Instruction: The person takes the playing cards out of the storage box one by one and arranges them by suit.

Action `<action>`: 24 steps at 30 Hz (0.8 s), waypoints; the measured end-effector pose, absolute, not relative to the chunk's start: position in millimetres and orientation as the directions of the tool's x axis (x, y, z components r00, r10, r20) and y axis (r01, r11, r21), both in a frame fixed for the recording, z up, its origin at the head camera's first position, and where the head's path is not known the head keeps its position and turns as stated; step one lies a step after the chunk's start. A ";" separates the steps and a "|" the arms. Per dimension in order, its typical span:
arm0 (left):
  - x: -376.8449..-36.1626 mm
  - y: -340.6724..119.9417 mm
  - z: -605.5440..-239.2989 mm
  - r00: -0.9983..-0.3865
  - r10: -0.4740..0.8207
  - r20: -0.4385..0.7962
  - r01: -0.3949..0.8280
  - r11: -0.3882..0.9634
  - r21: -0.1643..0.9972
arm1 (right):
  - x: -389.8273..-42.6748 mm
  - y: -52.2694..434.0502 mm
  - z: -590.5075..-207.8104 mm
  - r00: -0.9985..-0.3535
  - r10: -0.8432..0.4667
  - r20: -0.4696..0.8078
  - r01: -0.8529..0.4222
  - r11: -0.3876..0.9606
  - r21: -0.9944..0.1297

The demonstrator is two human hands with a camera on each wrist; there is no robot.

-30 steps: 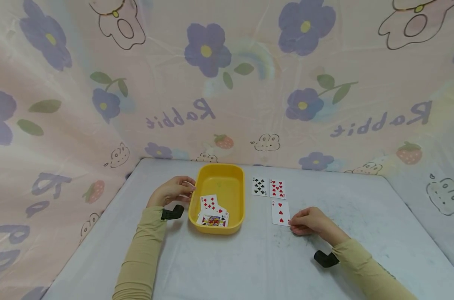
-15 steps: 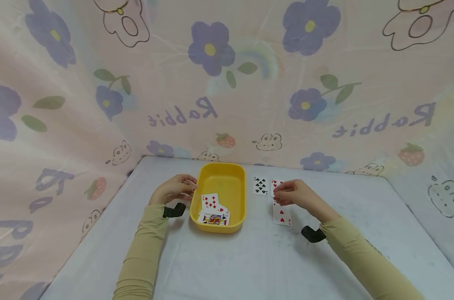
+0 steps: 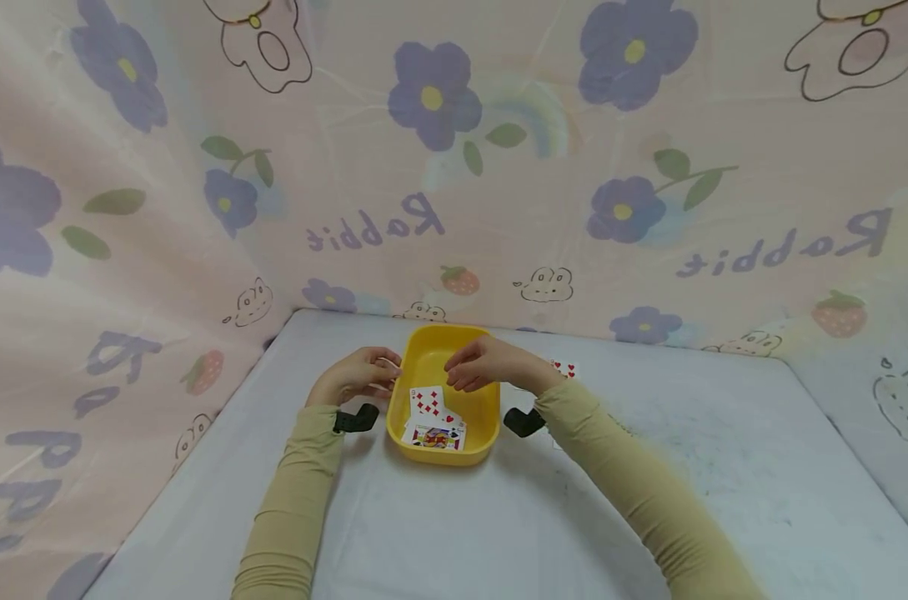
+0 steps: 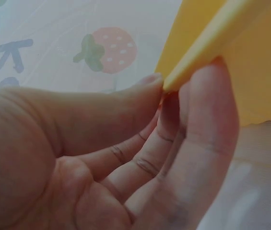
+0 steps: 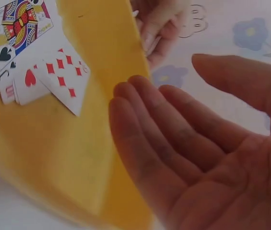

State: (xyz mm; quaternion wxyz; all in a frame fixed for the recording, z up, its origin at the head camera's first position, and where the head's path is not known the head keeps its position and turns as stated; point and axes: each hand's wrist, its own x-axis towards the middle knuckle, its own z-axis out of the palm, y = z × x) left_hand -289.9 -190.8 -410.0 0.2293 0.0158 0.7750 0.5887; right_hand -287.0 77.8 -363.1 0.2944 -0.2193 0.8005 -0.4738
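My left hand [image 3: 354, 375] grips the left rim of the yellow plastic tray [image 3: 444, 458]. In the left wrist view, thumb and fingers pinch that rim from both sides. Over the tray's right half hovers my right hand [image 3: 499, 364]. Seen from the right wrist, its fingers are loosely bent, the thumb is apart, and nothing is held. Inside the tray several playing cards lie overlapped: a diamond card [image 3: 425, 401], a jack of spades [image 3: 434, 438] and part of a heart card [image 5: 29, 78].
A heart card [image 3: 566, 369] lies on the white table [image 3: 454, 533] right of the tray, partly behind my right forearm. Other cards beside it are mostly hidden by the arm. Patterned cloth [image 3: 499, 192] walls the table at the back and sides.
My right hand went from the three of hearts, past the upper heart card, leftward to over the tray, with no card visible in it. My left hand stays on the rim.
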 end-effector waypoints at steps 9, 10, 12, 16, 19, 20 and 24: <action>-288.8 -191.0 -408.5 -0.890 0.316 -0.329 -0.234 0.303 0.924 | -296.6 51.7 -387.4 -0.682 -0.622 -0.384 -0.010 0.534 -0.846; -288.8 -191.2 -408.4 -0.891 0.313 -0.330 -0.234 0.305 0.923 | -296.2 50.0 -388.4 -0.676 -0.620 -0.398 -0.011 0.549 -0.836; -289.2 -191.4 -408.7 -0.891 0.318 -0.324 -0.224 0.313 0.923 | -295.1 48.0 -390.1 -0.662 -0.616 -0.427 -0.005 0.573 -0.819; -290.0 -191.6 -409.4 -0.893 0.311 -0.325 -0.227 0.312 0.923 | -292.1 46.1 -392.7 -0.633 -0.611 -0.475 0.006 0.610 -0.792; -290.0 -192.3 -409.6 -0.893 0.309 -0.326 -0.230 0.309 0.923 | -290.8 44.7 -394.4 -0.607 -0.616 -0.501 0.005 0.628 -0.778; -290.0 -192.6 -409.7 -0.893 0.313 -0.324 -0.228 0.308 0.924 | -290.3 44.3 -394.9 -0.602 -0.616 -0.507 0.005 0.633 -0.774; -288.7 -192.9 -409.0 -0.890 0.321 -0.323 -0.223 0.313 0.923 | -288.7 42.3 -396.3 -0.598 -0.606 -0.525 -0.008 0.659 -0.752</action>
